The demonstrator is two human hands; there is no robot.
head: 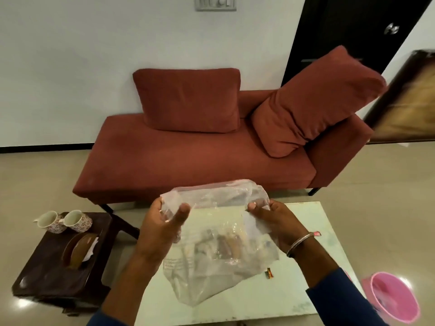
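While both hands hold it up, the clear plastic bag (211, 267) hangs just above the pale desk (259, 300), its mouth at the top and pulled wide. The left hand (162, 228) grips the left edge of the opening, fingers curled round the film. Over on the other side the right hand (274, 222), silver bangle (300, 243) on the wrist, pinches the right edge. So the hands are well apart, each clamped on the bag. Inside sit brownish items, too blurred to name. A small crumpled wrapper (269, 273) lies on the desk just beside the bag's lower right. A pink bucket (395, 300) stands off the desk's right end. To the left, a low dark wooden stand (47, 274) carries two floral cups (76, 220) lying on their sides and a brown tray (80, 248). Beyond it all, a red sofa (188, 161) with two cushions stands against the wall.
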